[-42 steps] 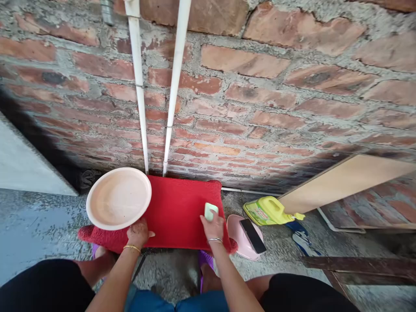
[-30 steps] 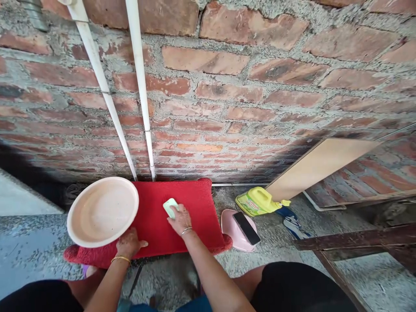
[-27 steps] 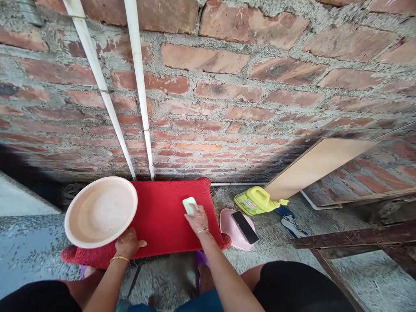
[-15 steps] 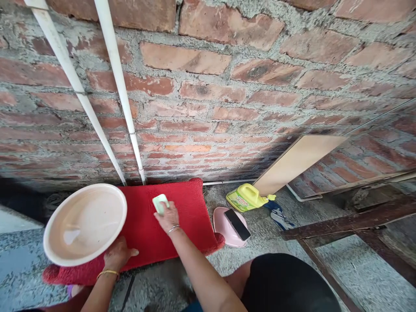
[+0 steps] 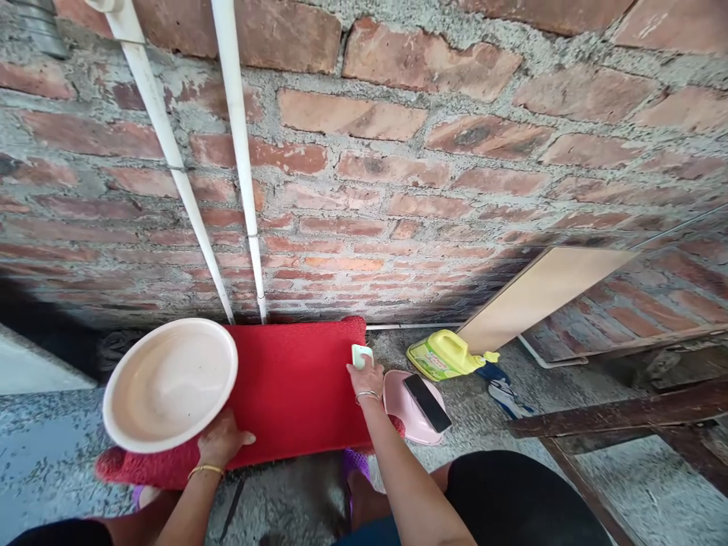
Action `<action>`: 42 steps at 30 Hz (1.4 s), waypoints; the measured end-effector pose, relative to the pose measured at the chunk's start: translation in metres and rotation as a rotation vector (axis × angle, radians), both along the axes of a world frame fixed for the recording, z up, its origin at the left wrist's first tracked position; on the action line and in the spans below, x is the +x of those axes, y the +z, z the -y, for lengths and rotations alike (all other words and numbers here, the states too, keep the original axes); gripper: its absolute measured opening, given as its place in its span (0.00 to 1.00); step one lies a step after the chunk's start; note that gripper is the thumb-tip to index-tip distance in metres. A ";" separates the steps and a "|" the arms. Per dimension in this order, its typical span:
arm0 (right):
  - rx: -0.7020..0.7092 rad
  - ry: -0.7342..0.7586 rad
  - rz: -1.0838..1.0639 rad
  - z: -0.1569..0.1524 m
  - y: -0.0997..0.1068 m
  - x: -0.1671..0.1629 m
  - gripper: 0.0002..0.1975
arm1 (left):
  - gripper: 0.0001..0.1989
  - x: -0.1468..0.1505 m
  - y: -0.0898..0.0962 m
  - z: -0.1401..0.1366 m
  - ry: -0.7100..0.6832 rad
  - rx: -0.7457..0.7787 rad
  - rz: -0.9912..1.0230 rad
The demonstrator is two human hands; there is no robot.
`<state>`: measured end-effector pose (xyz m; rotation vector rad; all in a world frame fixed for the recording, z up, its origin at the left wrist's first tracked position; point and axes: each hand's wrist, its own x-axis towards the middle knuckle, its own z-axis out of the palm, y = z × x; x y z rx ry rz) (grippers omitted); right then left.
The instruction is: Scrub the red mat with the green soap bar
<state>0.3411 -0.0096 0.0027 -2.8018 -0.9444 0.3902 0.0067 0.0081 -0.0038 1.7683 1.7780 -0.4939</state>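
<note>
A thick red mat [image 5: 296, 387] lies spread along the foot of the wall, its near edge raised above the floor. My left hand [image 5: 221, 440] rests on its near edge beside a basin [image 5: 128, 406], thumb stretched out; the other fingers are partly hidden. The pale pink basin sits on the mat's left end, tilted in view, and seems to hold some water. At the mat's right end my right hand [image 5: 367, 374] grips a pale green rounded block [image 5: 362, 355]; whether it is soap or a brush I cannot tell.
Right of the mat lies a pink plastic stool or lid [image 5: 398, 390] with a black phone [image 5: 426, 403] on it. Behind stand a yellow detergent jug [image 5: 447, 356] and a leaning board [image 5: 523, 299]. White pipes [image 5: 242, 152] run down the brick wall. Wooden beams [image 5: 626, 409] lie at right.
My right hand has moved the pale green block rightward, from the middle of the mat to its right end. My left hand stays by the basin. The whole view has shifted slightly.
</note>
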 end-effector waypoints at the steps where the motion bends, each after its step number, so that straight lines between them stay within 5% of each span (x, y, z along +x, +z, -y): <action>1: 0.009 -0.027 0.005 -0.001 -0.001 -0.002 0.25 | 0.23 0.000 0.000 0.000 0.006 0.002 -0.001; 3: 0.063 0.029 0.003 -0.010 -0.003 -0.023 0.25 | 0.23 0.000 0.000 0.000 0.007 0.003 -0.004; 7: 0.142 0.416 -0.062 -0.041 -0.006 -0.107 0.24 | 0.23 -0.002 -0.001 -0.001 0.012 0.002 -0.009; 12: 0.061 0.801 -0.145 -0.067 -0.008 -0.184 0.25 | 0.24 0.000 0.002 -0.004 0.001 -0.019 -0.013; 17: -0.023 0.661 -0.134 -0.061 -0.009 -0.146 0.25 | 0.26 0.001 0.003 -0.007 0.002 -0.065 -0.017; 22: -0.017 0.241 -0.080 -0.030 -0.002 -0.063 0.25 | 0.26 -0.003 -0.007 -0.003 -0.011 -0.007 -0.021; 26: -0.007 0.013 -0.054 -0.015 0.003 -0.035 0.26 | 0.25 -0.002 -0.009 -0.002 -0.003 -0.011 -0.012; 29: 0.073 0.096 -0.064 -0.026 0.002 -0.056 0.25 | 0.24 0.000 -0.006 -0.002 0.026 -0.011 -0.019; 37: 0.105 0.691 -0.143 -0.092 -0.006 -0.174 0.24 | 0.26 0.004 0.000 -0.004 0.055 -0.023 -0.024; 42: 0.049 0.790 -0.103 -0.104 -0.012 -0.158 0.24 | 0.28 0.007 0.004 -0.006 0.072 -0.047 -0.033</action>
